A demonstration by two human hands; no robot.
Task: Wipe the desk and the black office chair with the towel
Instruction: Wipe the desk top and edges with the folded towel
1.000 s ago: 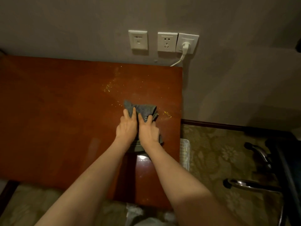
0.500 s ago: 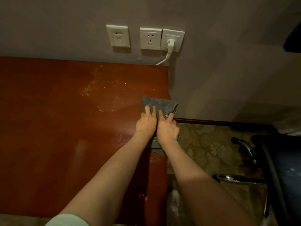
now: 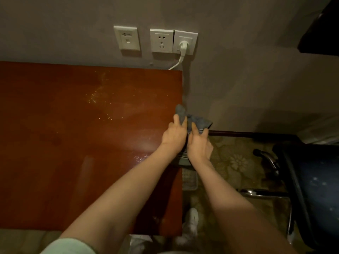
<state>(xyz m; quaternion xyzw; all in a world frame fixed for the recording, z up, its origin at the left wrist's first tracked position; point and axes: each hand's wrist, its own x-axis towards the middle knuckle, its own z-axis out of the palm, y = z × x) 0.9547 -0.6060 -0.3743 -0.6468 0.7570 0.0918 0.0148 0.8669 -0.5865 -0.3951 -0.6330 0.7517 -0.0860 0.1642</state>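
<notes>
The towel (image 3: 195,120) is bunched at the table's (image 3: 64,153) 3 o'clock edge. The left grip (image 3: 174,136) and right grip (image 3: 199,144) both hold it. Best to fold it clean side out, then wipe the specks (image 3: 94,98) at 11 o'clock.

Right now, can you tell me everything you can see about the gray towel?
The towel is gray and looks like soft, fuzzy cloth. It is scrunched up, not flat, with one corner poking up toward the wall. It sits at the right edge of the shiny reddish-brown desk, and part of it sticks out past that edge. The left hand and the right hand hold it side by side, and they cover its near part.
</notes>
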